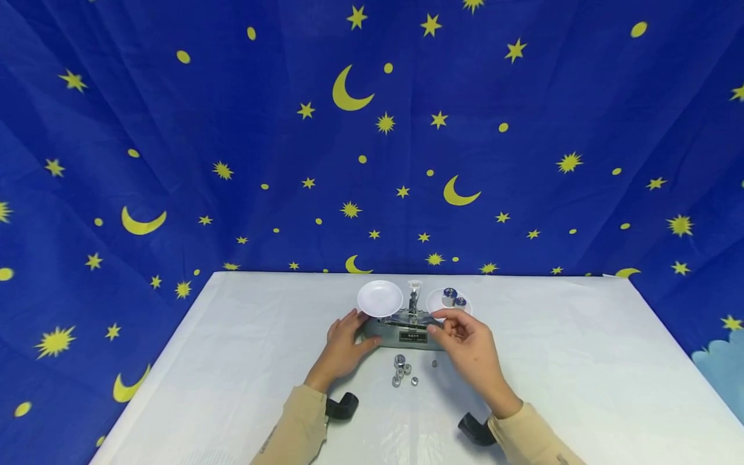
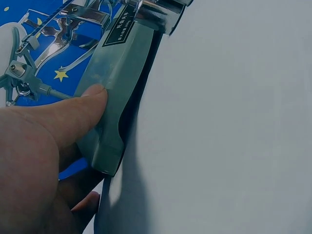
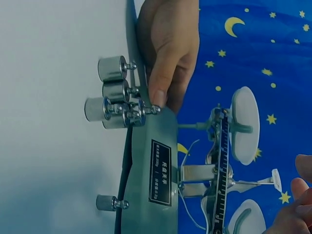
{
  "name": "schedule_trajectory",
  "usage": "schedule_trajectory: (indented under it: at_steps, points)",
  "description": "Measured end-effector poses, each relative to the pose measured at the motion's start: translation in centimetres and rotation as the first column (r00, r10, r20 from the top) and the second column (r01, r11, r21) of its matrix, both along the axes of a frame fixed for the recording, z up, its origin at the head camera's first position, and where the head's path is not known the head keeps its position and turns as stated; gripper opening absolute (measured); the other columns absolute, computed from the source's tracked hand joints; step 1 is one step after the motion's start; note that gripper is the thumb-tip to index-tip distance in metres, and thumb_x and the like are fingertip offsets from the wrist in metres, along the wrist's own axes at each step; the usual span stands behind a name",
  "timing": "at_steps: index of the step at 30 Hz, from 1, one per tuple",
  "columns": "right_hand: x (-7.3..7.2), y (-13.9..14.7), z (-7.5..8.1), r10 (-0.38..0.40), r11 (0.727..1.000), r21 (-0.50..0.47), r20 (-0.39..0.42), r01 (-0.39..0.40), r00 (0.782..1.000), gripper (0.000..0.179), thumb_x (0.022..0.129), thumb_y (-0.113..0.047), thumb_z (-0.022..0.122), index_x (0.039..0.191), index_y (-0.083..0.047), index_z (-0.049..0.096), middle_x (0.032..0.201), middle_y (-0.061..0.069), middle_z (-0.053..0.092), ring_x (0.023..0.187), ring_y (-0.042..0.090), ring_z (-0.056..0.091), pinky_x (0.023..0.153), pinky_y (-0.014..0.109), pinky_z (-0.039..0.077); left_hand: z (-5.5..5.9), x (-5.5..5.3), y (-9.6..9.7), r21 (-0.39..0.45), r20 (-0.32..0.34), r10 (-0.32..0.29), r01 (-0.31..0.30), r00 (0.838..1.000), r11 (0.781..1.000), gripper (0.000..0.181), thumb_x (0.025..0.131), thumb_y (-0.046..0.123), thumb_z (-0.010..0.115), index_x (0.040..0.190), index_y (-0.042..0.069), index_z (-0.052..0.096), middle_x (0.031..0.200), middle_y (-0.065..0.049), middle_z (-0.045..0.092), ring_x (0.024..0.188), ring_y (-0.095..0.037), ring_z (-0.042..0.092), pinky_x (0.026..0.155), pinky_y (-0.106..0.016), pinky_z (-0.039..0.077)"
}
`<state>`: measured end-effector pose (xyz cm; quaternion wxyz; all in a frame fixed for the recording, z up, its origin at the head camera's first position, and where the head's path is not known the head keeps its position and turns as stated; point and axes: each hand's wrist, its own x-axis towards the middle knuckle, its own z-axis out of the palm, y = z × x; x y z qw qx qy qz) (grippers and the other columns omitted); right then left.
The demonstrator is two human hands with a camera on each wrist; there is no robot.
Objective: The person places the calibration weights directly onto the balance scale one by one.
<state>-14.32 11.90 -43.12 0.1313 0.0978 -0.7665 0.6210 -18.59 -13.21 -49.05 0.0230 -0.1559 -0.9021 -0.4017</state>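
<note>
A two-pan beam balance [image 1: 392,336] stands toward the far middle of the white table [image 1: 174,387]. The left hand [image 1: 343,349] grips the left end of its grey-green base [image 2: 119,80], thumb on the near face. The right hand [image 1: 473,349] is by the right end, fingers bent; whether the fingertips pinch anything I cannot tell. Two shiny cylinders [image 1: 449,297] sit in the right pan [image 1: 432,302], just beyond those fingers — a brushing knuckle could topple them or set the beam [image 3: 222,156] swinging. Tilting the base with the left hand could make them slide. Six knobbed metal weights [image 1: 400,360] stand nearer, mostly bunched — a low sweep of either hand might scatter them.
</note>
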Motion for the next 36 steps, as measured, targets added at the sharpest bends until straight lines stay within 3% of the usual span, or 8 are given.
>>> schedule_trajectory:
  at_steps: [8,20,36]
  points:
    - [0.5,-0.7,0.1,0.031,0.999,-0.014,0.031,-0.030,0.999,0.018,0.085,-0.001,0.078,0.102,0.001,0.072,0.073,0.003,0.055,0.061,0.008,0.046,0.052,0.016,0.039,0.0,-0.1,0.0,-0.004,-0.011,0.001,-0.001,1.000,1.000,0.059,0.092,0.028,0.073,0.140,-0.002,0.055,0.147,-0.022,0.051,0.143,-0.042,0.035,0.116,-0.067,0.015]
    - [1.0,-1.9,-1.1,0.064,0.997,0.038,0.029,-0.065,0.998,0.018,0.083,0.000,0.080,0.100,-0.001,0.074,0.070,-0.001,0.052,0.058,0.005,0.043,0.050,0.016,0.035,0.0,-0.1,0.0,-0.011,-0.013,0.004,-0.004,1.000,1.000,0.059,0.092,0.028,0.073,0.141,0.000,0.055,0.147,-0.021,0.051,0.143,-0.042,0.035,0.116,-0.067,0.015]
    - [0.9,-2.5,-2.6,0.094,0.992,0.070,0.167,-0.107,0.981,0.018,0.083,0.002,0.077,0.100,0.001,0.073,0.070,-0.001,0.052,0.060,0.008,0.046,0.053,0.017,0.036,-0.2,-0.1,0.0,-0.009,-0.008,0.005,-0.005,1.000,1.000,0.060,0.092,0.029,0.073,0.142,0.000,0.054,0.147,-0.021,0.051,0.143,-0.041,0.036,0.117,-0.066,0.015]
